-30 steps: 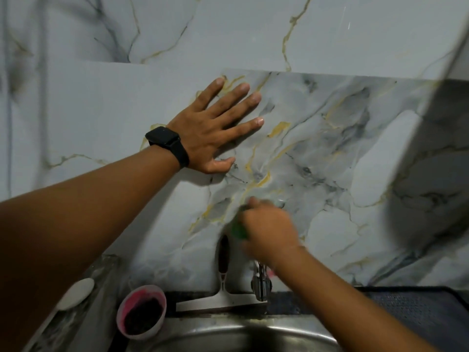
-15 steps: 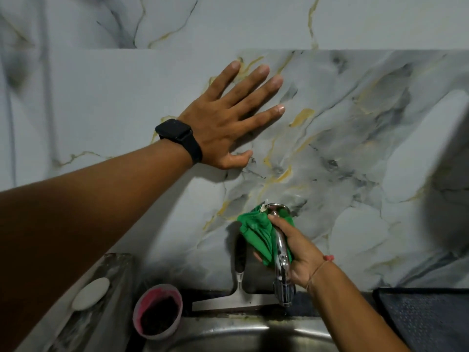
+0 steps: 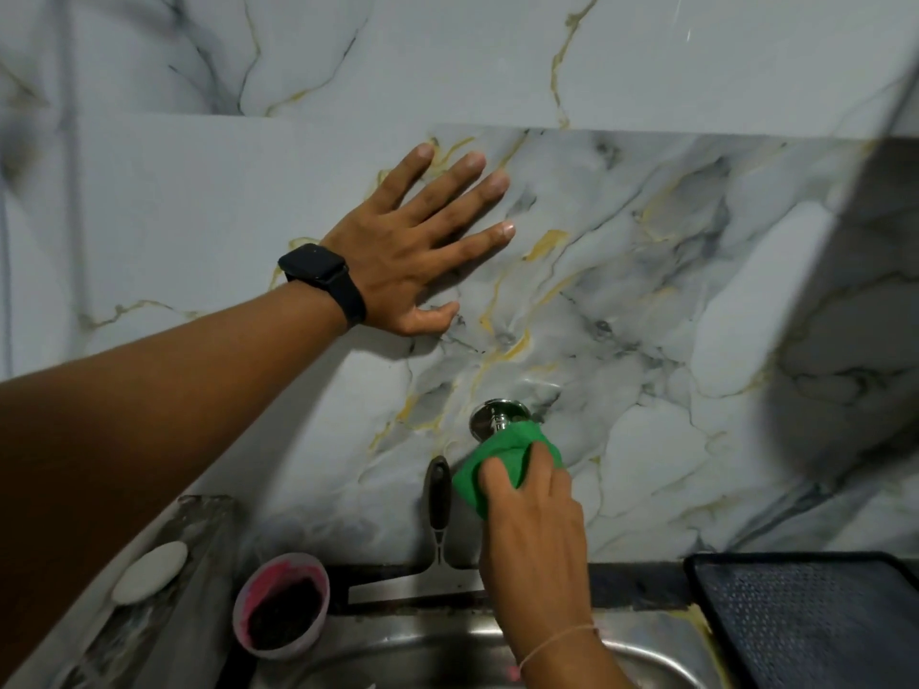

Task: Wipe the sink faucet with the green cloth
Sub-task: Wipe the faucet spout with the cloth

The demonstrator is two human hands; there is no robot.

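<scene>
My right hand [image 3: 537, 529] is closed over the green cloth [image 3: 502, 452], pressing it around the chrome faucet [image 3: 495, 415] that comes out of the marble wall. Only the faucet's round wall flange and a short bit of its neck show above the cloth; the spout is hidden under my hand and the cloth. My left hand [image 3: 422, 241] lies flat against the wall above and to the left, fingers spread, holding nothing. A black watch sits on that wrist.
A squeegee [image 3: 437, 514] with a black handle leans on the wall just left of the faucet. A pink cup [image 3: 281, 604] stands at the steel sink's [image 3: 447, 648] rim, a white soap bar [image 3: 149, 571] on the left ledge, a dark tray [image 3: 805, 619] at the right.
My right hand turned over the faucet, palm now covering the spout, and the cloth slid up toward the wall flange. The left hand stays flat on the wall.
</scene>
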